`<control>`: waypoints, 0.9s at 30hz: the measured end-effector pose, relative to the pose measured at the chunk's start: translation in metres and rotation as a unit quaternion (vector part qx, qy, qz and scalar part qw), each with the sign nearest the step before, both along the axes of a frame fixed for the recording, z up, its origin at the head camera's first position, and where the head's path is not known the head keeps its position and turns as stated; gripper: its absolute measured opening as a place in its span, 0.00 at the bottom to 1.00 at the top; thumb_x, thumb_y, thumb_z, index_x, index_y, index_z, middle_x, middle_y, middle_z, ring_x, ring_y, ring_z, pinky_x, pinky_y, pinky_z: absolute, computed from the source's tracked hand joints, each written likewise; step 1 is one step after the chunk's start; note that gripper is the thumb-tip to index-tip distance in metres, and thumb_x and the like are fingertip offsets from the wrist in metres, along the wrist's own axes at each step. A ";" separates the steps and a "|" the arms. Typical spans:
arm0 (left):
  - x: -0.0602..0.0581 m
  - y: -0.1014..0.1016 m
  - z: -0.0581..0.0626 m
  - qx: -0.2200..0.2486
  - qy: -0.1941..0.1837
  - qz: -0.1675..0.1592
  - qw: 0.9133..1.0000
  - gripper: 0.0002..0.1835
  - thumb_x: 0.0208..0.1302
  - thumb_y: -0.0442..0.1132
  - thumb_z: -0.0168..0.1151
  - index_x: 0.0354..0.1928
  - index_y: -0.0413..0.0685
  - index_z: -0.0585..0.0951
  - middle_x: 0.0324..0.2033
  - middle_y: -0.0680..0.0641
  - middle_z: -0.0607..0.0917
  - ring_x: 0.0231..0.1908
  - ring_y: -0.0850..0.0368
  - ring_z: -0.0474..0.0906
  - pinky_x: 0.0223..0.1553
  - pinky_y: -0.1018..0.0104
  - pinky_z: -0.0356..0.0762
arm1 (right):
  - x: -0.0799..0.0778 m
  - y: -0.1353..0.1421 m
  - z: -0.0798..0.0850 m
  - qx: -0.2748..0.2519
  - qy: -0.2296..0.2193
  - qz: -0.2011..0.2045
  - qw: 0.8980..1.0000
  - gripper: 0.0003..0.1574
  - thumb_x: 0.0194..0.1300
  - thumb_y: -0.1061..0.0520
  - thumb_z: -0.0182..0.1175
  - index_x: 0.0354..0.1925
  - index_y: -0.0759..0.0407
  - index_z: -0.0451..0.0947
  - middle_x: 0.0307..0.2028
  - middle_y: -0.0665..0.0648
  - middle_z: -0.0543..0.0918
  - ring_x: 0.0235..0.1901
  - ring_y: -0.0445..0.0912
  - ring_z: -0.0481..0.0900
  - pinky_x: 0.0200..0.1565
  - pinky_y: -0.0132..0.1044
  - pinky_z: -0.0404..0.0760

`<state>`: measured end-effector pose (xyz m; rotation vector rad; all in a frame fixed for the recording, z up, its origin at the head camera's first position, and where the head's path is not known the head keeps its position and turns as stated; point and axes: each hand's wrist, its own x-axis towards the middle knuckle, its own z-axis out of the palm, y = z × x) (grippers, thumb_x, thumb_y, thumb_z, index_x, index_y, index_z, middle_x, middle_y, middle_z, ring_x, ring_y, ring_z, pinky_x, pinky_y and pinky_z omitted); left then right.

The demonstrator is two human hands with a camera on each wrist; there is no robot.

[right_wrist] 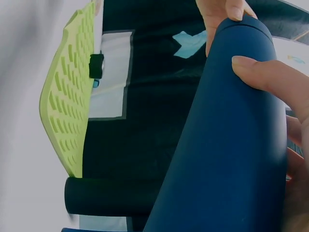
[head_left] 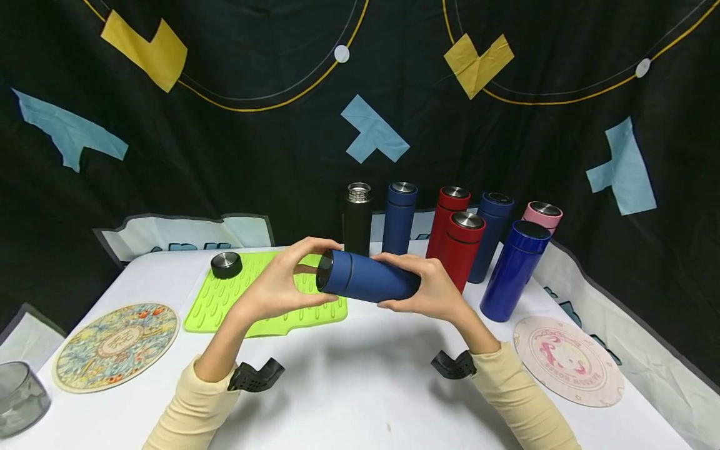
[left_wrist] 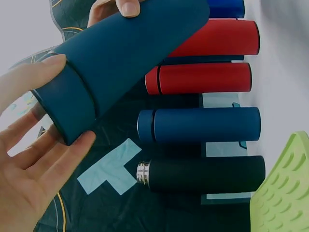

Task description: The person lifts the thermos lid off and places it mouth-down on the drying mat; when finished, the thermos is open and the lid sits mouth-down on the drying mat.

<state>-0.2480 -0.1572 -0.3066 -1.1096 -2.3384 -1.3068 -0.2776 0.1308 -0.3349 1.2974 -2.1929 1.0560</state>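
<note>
A matte blue thermos (head_left: 374,276) is held nearly sideways in the air over the white table, its lid end pointing left. My left hand (head_left: 275,281) pinches the lid end; in the left wrist view the thumb lies across the blue lid (left_wrist: 67,104) with fingertips on its far side. With my right hand (head_left: 435,284) I grip the lower body near the base. The right wrist view shows that thumb lying along the thermos body (right_wrist: 227,130). Behind it stands a black thermos (head_left: 357,222) with a bare steel neck, while a black lid (head_left: 227,266) sits on the green mat (head_left: 210,309).
Upright at the back right are another blue thermos (head_left: 399,219), red ones (head_left: 464,250), a glossy blue one (head_left: 512,275) and a pink one (head_left: 543,214). A patterned round mat (head_left: 84,356) and a glass (head_left: 19,400) lie left; a pink round mat (head_left: 568,387) lies right.
</note>
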 end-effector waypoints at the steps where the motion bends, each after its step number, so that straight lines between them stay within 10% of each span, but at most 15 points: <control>1: 0.000 0.000 0.000 0.004 0.004 -0.003 1.000 0.38 0.45 0.37 0.79 0.61 0.50 0.73 0.57 0.50 0.76 0.54 0.52 0.74 0.48 0.61 0.81 | 0.000 0.001 0.000 -0.001 -0.005 0.000 1.000 0.43 0.44 0.57 0.78 0.61 0.55 0.75 0.52 0.54 0.82 0.47 0.49 0.80 0.47 0.45 0.82; 14: 0.006 0.007 0.003 0.011 -0.063 0.093 0.994 0.34 0.48 0.47 0.77 0.58 0.50 0.75 0.51 0.46 0.80 0.44 0.49 0.80 0.39 0.62 0.84 | 0.002 0.000 0.005 0.006 0.042 -0.002 0.999 0.45 0.43 0.57 0.79 0.61 0.57 0.75 0.55 0.57 0.80 0.52 0.51 0.79 0.51 0.47 0.80; 27: 0.001 0.004 0.001 0.007 0.026 -0.033 0.999 0.37 0.46 0.36 0.78 0.62 0.50 0.74 0.59 0.50 0.76 0.57 0.51 0.72 0.50 0.57 0.80 | 0.002 0.007 0.007 0.022 0.006 0.005 1.000 0.44 0.44 0.55 0.77 0.61 0.56 0.75 0.52 0.55 0.82 0.47 0.49 0.81 0.47 0.44 0.82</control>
